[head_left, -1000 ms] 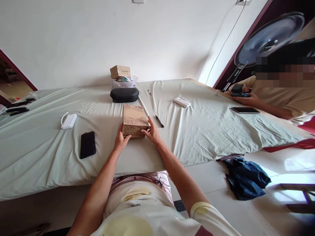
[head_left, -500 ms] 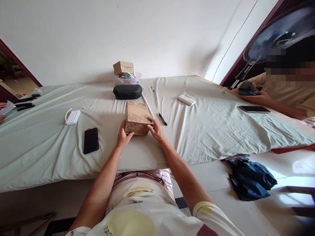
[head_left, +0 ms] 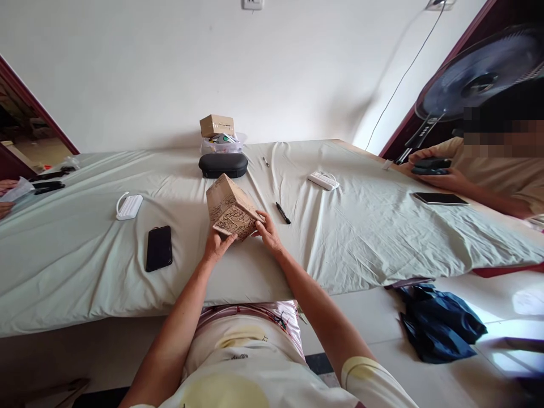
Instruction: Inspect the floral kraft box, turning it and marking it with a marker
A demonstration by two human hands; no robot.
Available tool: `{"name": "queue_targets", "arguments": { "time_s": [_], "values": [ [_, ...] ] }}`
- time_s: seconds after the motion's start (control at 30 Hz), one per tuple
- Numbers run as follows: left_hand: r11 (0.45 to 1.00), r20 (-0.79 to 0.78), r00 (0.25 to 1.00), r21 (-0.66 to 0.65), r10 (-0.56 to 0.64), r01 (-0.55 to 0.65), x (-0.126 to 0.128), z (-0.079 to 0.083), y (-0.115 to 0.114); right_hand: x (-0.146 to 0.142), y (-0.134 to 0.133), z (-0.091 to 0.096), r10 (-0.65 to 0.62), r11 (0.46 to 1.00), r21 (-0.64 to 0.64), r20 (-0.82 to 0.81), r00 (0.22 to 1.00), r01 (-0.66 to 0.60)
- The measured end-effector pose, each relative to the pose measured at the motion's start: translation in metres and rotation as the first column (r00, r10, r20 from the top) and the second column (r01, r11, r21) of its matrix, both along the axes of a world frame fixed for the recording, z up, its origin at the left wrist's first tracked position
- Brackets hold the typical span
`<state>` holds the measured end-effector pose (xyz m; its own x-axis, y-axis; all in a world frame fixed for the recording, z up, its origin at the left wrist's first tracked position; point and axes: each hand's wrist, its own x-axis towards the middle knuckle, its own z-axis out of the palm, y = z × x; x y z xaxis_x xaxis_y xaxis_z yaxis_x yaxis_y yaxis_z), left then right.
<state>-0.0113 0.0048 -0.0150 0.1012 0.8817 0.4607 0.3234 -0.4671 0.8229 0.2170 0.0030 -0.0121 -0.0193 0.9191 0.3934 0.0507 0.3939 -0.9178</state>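
A brown cardboard box (head_left: pixel 236 216) with dark scribbled lines on its sides is tilted between my two hands over the cloth. My left hand (head_left: pixel 218 246) grips its lower left corner, thumb on the near face and the other fingers hidden beneath. At the right edge, my right hand (head_left: pixel 267 231) holds it with thumb and fingers. A black marker (head_left: pixel 283 213) lies just right of the box. Left of my left hand rests a black phone (head_left: pixel 158 249).
Behind the box sits a black case (head_left: pixel 223 165), then a plastic tub (head_left: pixel 238 143) topped by a smaller carton (head_left: pixel 217 124). White devices with loops lie left (head_left: pixel 129 207) and right (head_left: pixel 323 181). At right, a person holds a dark object near a tablet (head_left: pixel 440 198).
The box has gone from lying square on the cloth to a tilt, its left side turned up into view. Both my hands have stayed on it and turned with it.
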Motion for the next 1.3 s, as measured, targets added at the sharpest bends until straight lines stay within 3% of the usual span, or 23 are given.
{"name": "queue_targets", "arguments": {
  "time_s": [0.13,0.3,0.6,1.13,1.23,1.3],
  "values": [
    [0.998,-0.049,0.998,-0.052,0.034,-0.037,0.001,-0.006,0.002,-0.002,0.002,-0.003,0.051,0.997,-0.056,0.070,0.996,-0.047],
    [0.989,-0.091,0.993,-0.125,0.073,-0.084,0.000,-0.009,0.004,0.004,0.002,-0.004,-0.015,1.000,-0.016,0.252,0.968,0.020],
    [0.989,-0.120,0.991,-0.130,0.059,-0.074,0.002,-0.009,0.005,0.007,-0.002,0.001,-0.097,0.994,0.001,0.485,0.869,0.111],
    [0.993,-0.095,0.993,-0.087,0.077,-0.085,0.006,0.002,-0.001,0.005,-0.002,0.010,-0.180,0.979,0.038,0.622,0.762,0.199],
    [0.997,-0.096,0.995,-0.073,0.027,-0.034,0.006,-0.001,-0.001,0.011,-0.019,0.021,-0.243,0.965,0.081,0.626,0.741,0.248],
    [0.998,-0.108,0.994,-0.061,0.012,-0.019,0.006,-0.004,0.000,0.023,-0.045,0.025,-0.386,0.920,0.168,0.544,0.745,0.354]
  ]
}}
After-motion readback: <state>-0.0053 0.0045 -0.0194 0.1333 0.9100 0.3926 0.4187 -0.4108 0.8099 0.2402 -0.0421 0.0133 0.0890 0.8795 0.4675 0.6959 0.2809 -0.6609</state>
